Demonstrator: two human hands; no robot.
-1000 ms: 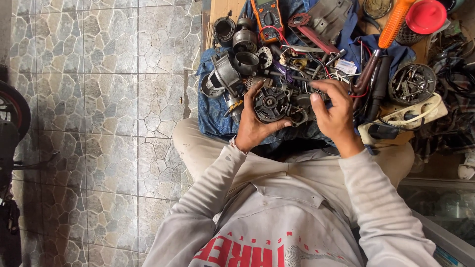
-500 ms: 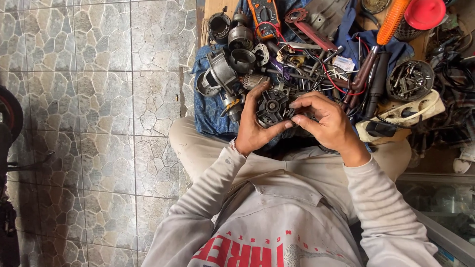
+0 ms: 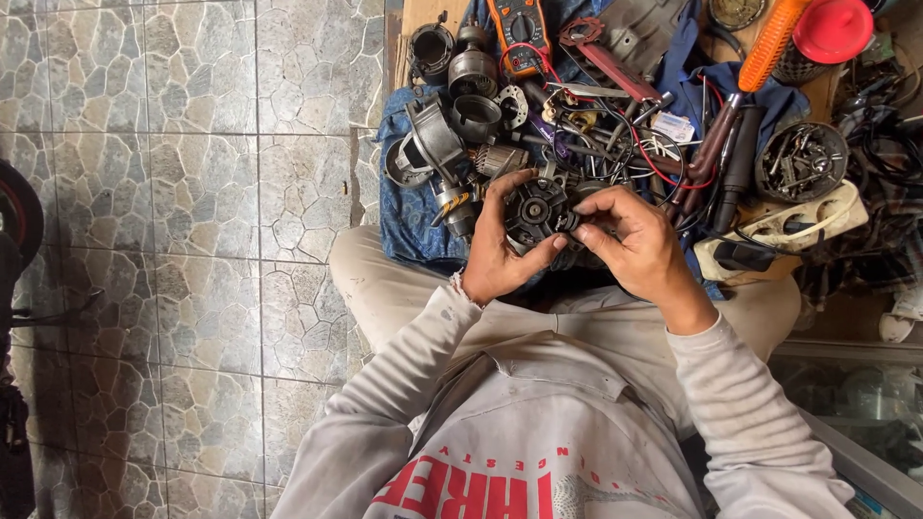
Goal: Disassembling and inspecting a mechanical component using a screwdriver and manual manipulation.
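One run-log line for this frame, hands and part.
left hand: cradles round black motor part | right hand: fingertips on its right edge | blue cloth: beneath, parts scattered

Round motor part [image 3: 536,210] held between left hand [image 3: 500,255] and right hand [image 3: 635,245], above the lap. Cloth [image 3: 409,216] spread on the floor [image 3: 173,192] just ahead of the knees, cluttered with parts. Cylindrical housings [image 3: 437,139] left of the held part; multimeter [image 3: 517,34] farther back. Tangled wires [image 3: 625,144] behind the right hand. Bowl of screws [image 3: 801,159] to the right, screwdriver [image 3: 760,67] behind it. Tiled floor off left.
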